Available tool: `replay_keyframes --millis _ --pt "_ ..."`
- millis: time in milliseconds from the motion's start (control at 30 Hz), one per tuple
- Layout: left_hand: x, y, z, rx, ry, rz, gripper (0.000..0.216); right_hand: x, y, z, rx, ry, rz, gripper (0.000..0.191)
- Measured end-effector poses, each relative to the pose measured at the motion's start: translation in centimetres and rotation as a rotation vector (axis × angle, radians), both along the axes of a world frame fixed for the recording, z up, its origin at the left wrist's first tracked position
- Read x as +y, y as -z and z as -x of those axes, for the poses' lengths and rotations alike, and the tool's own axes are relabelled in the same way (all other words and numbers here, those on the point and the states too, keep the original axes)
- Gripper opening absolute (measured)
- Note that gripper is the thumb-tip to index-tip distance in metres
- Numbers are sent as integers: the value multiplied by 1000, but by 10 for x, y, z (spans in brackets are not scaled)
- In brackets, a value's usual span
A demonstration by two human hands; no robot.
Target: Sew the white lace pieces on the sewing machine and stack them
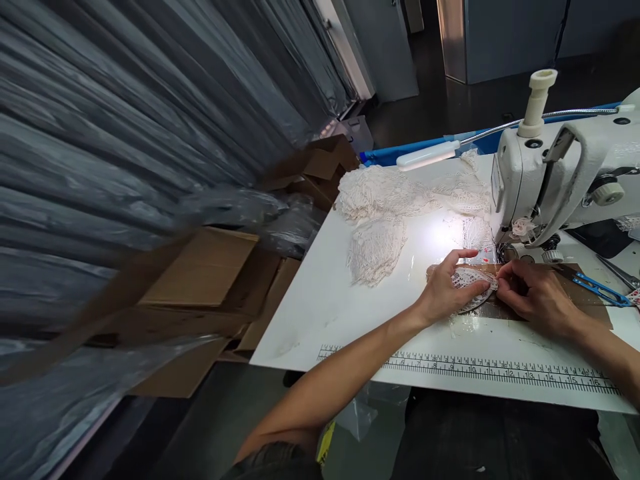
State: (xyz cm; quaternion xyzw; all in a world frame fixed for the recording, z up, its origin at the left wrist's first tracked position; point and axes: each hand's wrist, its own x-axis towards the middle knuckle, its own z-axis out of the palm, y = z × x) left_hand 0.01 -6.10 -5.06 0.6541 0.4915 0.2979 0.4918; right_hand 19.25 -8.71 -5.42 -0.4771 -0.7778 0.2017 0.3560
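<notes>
A small white lace piece [469, 279] with a rounded dark-lined edge lies in front of the needle area of a white sewing machine [575, 167]. My left hand [447, 287] has its thumb on top of the lace and its fingers at the far side, gripping it. At the right end of the lace, my right hand [537, 293] is closed in a pinch on its edge; the fingertips partly hide the spot. Both hands rest over a brown board [583, 293] set into the table. Blue-handled thread snips [600, 290] lie right of my right hand.
Heaps of white lace [377, 250] cover the table's far left part. A lamp [429, 155] on a bendable metal neck lights the sewing spot. A printed ruler [473, 369] runs along the white table's front edge. Open cardboard boxes [200, 267] and plastic sheeting stand left.
</notes>
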Motion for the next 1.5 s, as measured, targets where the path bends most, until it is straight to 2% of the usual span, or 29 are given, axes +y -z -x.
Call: replay_keyframes --millis 367,667,867,1033,1133,1500 --pt "1 2 0 36 8 2 59 1 4 1 32 0 43 14" --pt "-1 1 -1 23 2 -34 43 1 1 4 -16 2 97 16" --pt "-2 -1 0 43 22 -73 35 6 0 -4 -9 162 68 12" --pt "-1 0 1 30 16 -20 42 4 -2 -7 47 17 199 18" --pt "-1 0 1 9 16 -34 41 2 -2 -5 46 -33 218 19" --pt "0 3 1 -12 36 -100 43 3 -5 1 22 -16 112 14"
